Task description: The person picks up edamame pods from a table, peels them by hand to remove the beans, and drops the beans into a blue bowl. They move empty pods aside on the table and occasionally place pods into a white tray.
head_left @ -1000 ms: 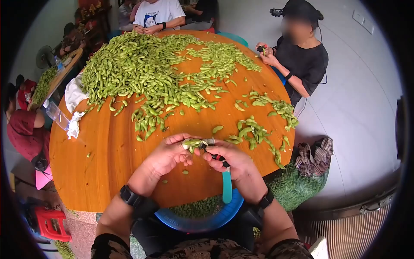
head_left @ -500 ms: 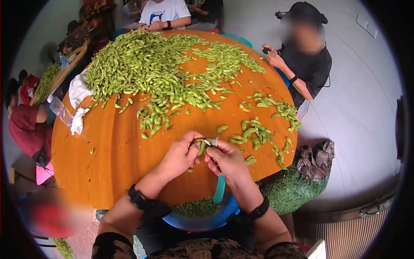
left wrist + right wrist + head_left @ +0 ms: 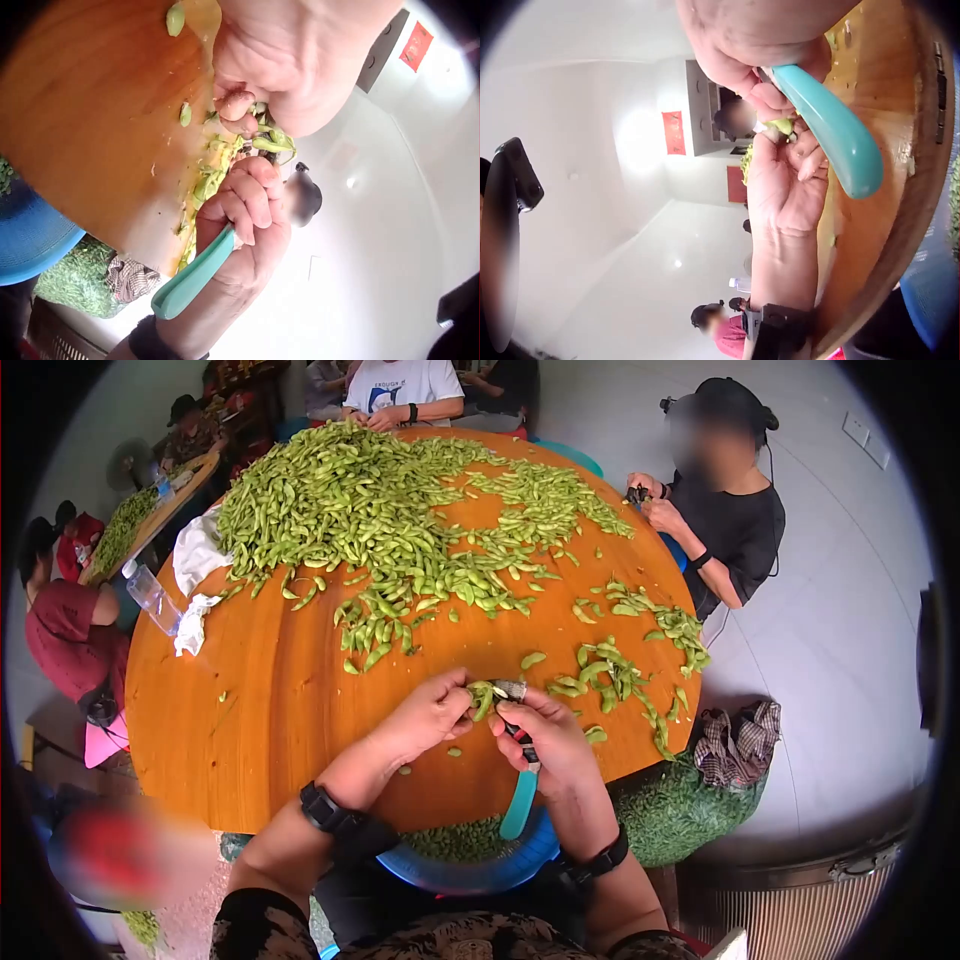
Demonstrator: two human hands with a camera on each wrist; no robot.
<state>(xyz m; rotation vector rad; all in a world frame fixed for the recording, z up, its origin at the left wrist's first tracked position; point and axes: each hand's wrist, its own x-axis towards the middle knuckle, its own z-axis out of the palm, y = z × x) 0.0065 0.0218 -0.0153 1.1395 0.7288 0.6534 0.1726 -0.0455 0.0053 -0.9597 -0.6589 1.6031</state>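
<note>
Over the near part of the table, my left hand (image 3: 432, 712) pinches a green soybean pod (image 3: 482, 700) between thumb and fingers. Close beside it, my right hand (image 3: 552, 748) grips a tool with a teal handle (image 3: 519, 807) and a black and red middle. That handle sticks out below the palm toward me. The tool's working end meets the pod between the two hands, mostly hidden by fingers. A grey textured wrap (image 3: 511, 688) shows at the right fingertips. In the left wrist view, a split-looking pod (image 3: 277, 141) pokes out between the hands.
A big heap of soybean pods (image 3: 330, 510) covers the far side of the wooden table (image 3: 250, 710), with smaller clusters (image 3: 610, 675) at right. A blue basin (image 3: 425, 874) of green beans sits below the near edge. A bottle (image 3: 152, 598) stands left; a person (image 3: 735, 530) sits right.
The head view has shifted slightly, moving the scene to the right. My left hand has turned from palm-up to back-up around the pod. My right hand keeps its grip on the teal-handled tool.
</note>
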